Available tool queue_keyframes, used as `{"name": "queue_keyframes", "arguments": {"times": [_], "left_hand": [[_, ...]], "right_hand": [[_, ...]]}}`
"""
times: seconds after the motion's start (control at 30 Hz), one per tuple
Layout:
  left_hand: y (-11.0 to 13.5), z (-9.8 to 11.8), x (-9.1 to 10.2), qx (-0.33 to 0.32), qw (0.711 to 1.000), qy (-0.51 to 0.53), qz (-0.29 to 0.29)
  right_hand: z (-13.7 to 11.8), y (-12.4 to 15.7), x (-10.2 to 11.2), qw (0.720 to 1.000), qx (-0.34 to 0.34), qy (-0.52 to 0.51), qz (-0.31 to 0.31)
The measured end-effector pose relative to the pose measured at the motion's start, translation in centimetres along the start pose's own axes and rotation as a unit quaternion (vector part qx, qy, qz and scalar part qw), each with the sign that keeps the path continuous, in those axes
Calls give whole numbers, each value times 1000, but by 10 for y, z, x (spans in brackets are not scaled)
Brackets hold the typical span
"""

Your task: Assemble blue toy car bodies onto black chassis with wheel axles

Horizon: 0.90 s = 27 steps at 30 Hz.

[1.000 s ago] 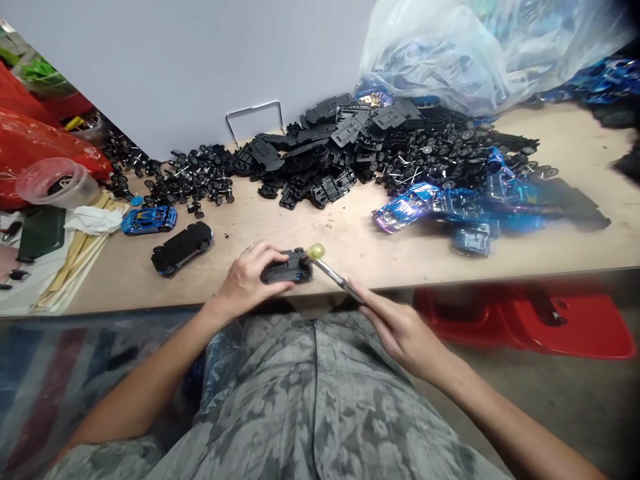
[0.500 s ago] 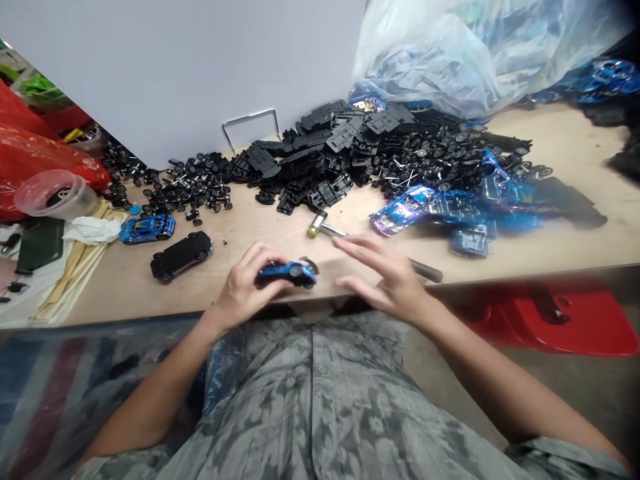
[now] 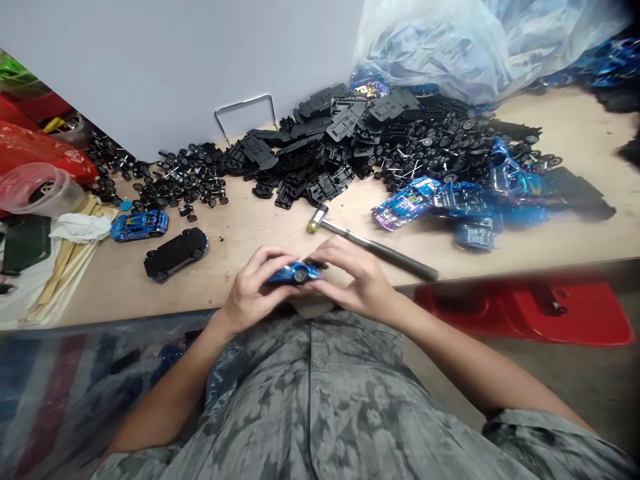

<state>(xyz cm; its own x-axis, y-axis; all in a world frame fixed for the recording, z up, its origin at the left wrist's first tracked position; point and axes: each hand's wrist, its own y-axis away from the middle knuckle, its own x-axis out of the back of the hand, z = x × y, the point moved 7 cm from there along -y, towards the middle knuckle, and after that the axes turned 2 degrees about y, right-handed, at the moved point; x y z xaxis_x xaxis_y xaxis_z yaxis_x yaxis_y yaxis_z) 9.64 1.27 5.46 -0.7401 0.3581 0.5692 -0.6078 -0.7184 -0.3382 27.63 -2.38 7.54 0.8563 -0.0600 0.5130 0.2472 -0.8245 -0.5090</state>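
A blue toy car (image 3: pixel 299 273) with black wheels is held between my two hands, near the front edge of the table. My left hand (image 3: pixel 257 287) grips its left end, thumb below and fingers over the top. At the other end, my right hand (image 3: pixel 353 275) pinches the car with thumb and fingertips, which partly hide it. Just beyond my right hand lies a hammer (image 3: pixel 373 245) with a yellowish face and a dark handle. Left of my hands are an upside-down toy car (image 3: pixel 176 255) with a black underside and an upright blue toy car (image 3: pixel 139 225).
Black chassis plates (image 3: pixel 305 157) and wheel axles (image 3: pixel 183 173) are heaped at the back. Blue car shells (image 3: pixel 410 203) lie to the right, below a clear plastic bag (image 3: pixel 435 47). A plastic tub (image 3: pixel 43 190) stands left; a red stool (image 3: pixel 575 310) is beyond the front edge.
My right hand has moved left from beside the car and closed on its right end. The left hand keeps its hold, and the hammer is now in fuller view.
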Motion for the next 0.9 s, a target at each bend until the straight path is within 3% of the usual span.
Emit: {"name": "queue_keyframes", "arguments": {"times": [0.2, 0.4, 0.53, 0.7, 0.9], "left_hand": [[-2, 8, -1, -29, 1000, 3, -9], [0, 14, -3, -64, 998, 11, -12], [3, 7, -3, -40, 997, 67, -1], [11, -2, -7, -66, 986, 154, 9], [12, 1, -9, -53, 977, 208, 15]], "right_hand": [[-19, -6, 0, 999, 11, -24, -47], [-28, -3, 2, 998, 30, 4, -48], [-31, -2, 3, 998, 31, 18, -51], [-36, -2, 3, 998, 42, 17, -50], [-42, 2, 0, 998, 53, 37, -26]]}}
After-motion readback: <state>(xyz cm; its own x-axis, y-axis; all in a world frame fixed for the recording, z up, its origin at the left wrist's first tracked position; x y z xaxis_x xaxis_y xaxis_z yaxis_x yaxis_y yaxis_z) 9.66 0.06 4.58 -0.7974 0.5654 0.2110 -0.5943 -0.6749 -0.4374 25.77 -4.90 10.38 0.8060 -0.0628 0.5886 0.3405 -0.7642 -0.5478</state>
